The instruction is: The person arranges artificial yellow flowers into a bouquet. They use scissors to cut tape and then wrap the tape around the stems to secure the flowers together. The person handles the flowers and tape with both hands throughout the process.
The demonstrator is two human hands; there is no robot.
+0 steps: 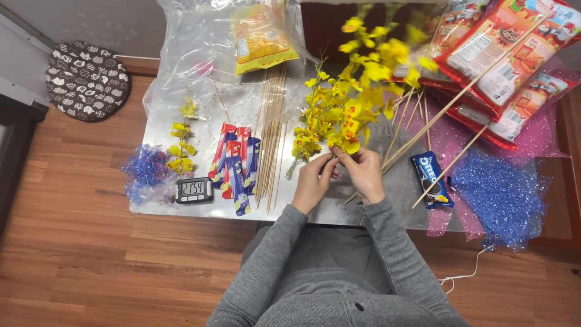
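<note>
Both hands, left hand [313,181] and right hand [363,172], pinch the stems of a yellow artificial flower spray [354,91]; bamboo skewers [270,139] lie left of the fingers.

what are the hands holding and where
Both the left hand and right hand pinch the yellow flower spray at the bottom of its stems, just below the blooms.

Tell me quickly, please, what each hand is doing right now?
Left hand: closed on the stems of the yellow artificial flowers.
Right hand: closed on the same stems.
</note>
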